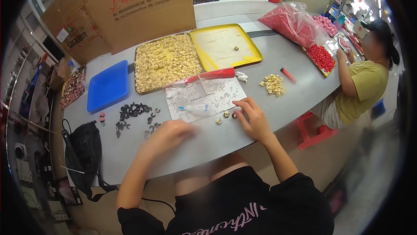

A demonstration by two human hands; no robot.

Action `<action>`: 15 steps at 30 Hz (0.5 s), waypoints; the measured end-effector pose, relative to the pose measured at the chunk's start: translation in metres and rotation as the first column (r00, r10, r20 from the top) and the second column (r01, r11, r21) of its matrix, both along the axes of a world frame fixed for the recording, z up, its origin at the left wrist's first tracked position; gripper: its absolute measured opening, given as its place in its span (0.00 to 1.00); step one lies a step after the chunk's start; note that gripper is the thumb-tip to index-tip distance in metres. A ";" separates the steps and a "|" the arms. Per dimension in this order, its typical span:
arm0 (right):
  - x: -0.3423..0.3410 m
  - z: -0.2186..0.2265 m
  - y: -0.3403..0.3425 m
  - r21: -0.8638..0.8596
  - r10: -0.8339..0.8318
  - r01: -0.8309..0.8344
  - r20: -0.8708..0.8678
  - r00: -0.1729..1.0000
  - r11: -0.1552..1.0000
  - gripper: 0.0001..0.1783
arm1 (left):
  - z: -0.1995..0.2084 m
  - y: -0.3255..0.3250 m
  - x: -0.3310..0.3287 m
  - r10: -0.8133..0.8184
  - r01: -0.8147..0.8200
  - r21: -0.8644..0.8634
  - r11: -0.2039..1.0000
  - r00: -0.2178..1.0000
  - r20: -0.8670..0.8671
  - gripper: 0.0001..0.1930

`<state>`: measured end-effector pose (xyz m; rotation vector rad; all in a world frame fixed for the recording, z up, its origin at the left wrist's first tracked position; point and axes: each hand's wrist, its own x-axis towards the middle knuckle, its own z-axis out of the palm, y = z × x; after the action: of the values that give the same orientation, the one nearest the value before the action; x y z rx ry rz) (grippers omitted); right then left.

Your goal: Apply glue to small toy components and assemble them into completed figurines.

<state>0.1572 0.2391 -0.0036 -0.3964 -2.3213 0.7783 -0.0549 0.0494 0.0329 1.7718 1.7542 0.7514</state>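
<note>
My left hand is over the table's front part, smeared by motion, so its fingers are unclear. Several dark curved pieces lie beyond it to the left. My right hand has thumb and forefinger apart, beside a small dark-topped cube near the thumb tip; whether they touch is hard to tell. To its left sit another dark-topped cube and a plain pale cube. Between and beyond my hands, a clear squeeze bottle with a blue tip lies on a white sheet covered in residue.
Pale cubes fill a tray; a yellow-rimmed tray holds one cube. A blue tray, black bag, cube pile and red tube surround the workspace. Cardboard stands behind. A co-worker sits right.
</note>
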 end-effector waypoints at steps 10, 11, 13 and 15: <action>0.000 -0.002 0.002 -0.050 -0.074 0.067 -0.154 0.985 0.996 0.11 | -0.011 -0.002 -0.001 0.008 -0.006 0.067 0.998 1.000 -0.028 0.21; 0.000 -0.001 0.001 -0.038 -0.094 0.090 -0.148 0.984 0.995 0.10 | -0.011 -0.002 -0.002 0.011 -0.010 0.061 0.998 1.000 -0.022 0.21; -0.001 0.002 0.001 -0.046 -0.118 0.112 -0.148 0.982 0.993 0.10 | -0.012 -0.001 -0.004 0.015 -0.013 0.069 0.998 0.999 -0.029 0.23; -0.001 0.001 0.001 -0.004 -0.106 0.108 -0.189 0.976 0.994 0.10 | -0.013 -0.001 -0.005 0.022 -0.021 0.068 0.997 0.999 -0.023 0.25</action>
<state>0.1561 0.2399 -0.0025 -0.4222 -2.1071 0.7233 -0.0598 0.0482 0.0198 1.8156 1.7856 0.8106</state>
